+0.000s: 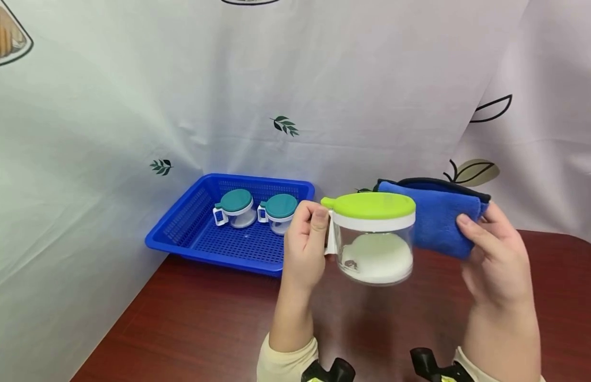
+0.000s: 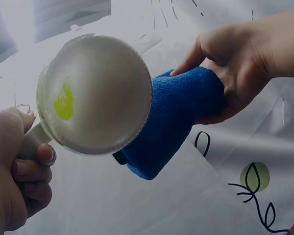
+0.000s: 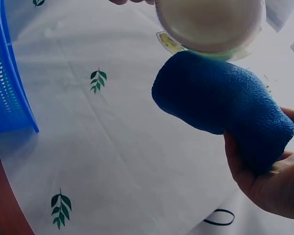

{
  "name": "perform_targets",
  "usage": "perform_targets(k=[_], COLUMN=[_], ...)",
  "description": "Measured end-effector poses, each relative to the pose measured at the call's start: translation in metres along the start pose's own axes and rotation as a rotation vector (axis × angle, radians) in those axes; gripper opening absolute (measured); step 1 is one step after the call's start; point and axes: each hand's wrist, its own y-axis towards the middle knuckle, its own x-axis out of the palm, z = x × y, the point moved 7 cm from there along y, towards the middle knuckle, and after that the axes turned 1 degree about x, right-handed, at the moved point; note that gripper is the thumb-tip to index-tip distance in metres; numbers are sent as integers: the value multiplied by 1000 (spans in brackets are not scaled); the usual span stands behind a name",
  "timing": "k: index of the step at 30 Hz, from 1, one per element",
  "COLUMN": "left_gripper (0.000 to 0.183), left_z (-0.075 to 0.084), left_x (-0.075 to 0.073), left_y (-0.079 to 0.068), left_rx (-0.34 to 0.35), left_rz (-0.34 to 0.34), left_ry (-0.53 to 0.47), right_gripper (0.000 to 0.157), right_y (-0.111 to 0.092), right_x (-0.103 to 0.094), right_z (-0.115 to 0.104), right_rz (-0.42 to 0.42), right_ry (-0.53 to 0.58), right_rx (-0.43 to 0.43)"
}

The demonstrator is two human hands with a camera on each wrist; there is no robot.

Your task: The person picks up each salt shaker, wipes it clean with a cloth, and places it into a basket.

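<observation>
My left hand (image 1: pixel 305 244) grips the white handle of a clear seasoning jar (image 1: pixel 376 257) and holds it above the table. Its lid (image 1: pixel 371 206) is lime green and closed, and white powder fills part of the inside. From below, in the left wrist view, the powder covers most of the jar's base (image 2: pixel 98 93). A folded blue cloth (image 1: pixel 438 217) with dark edging is pinched between the thumb and fingers of my right hand (image 1: pixel 500 254). The cloth's far end overlaps the jar's side, behind it in the head view.
A blue plastic basket (image 1: pixel 219 260) stands at the back left on the dark red table (image 1: pixel 204 313). Inside it sit two similar jars with teal lids (image 1: pixel 235 200). A white patterned curtain (image 1: pixel 352 95) hangs behind and to the left.
</observation>
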Motion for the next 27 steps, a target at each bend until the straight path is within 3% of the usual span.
perform_targets(k=[6, 11, 16, 20, 27], left_gripper=[37, 50, 51, 50, 38], left_z=[2, 3, 1, -2, -7], left_x=[1, 7, 11, 11, 16], left_y=[0, 2, 2, 2, 2], left_rx=[6, 37, 54, 26, -78], left_rz=[27, 10, 6, -2, -77], left_ry=[-62, -139, -48, 25, -49], right_gripper=[33, 31, 29, 30, 34], right_y=[0, -1, -1, -1, -3], right_x=[0, 6, 11, 10, 20], right_z=[9, 13, 16, 18, 20], right_rz=[72, 67, 38, 40, -43], right_ry=[-25, -61, -71, -53, -54], right_rx=[14, 26, 35, 43, 64])
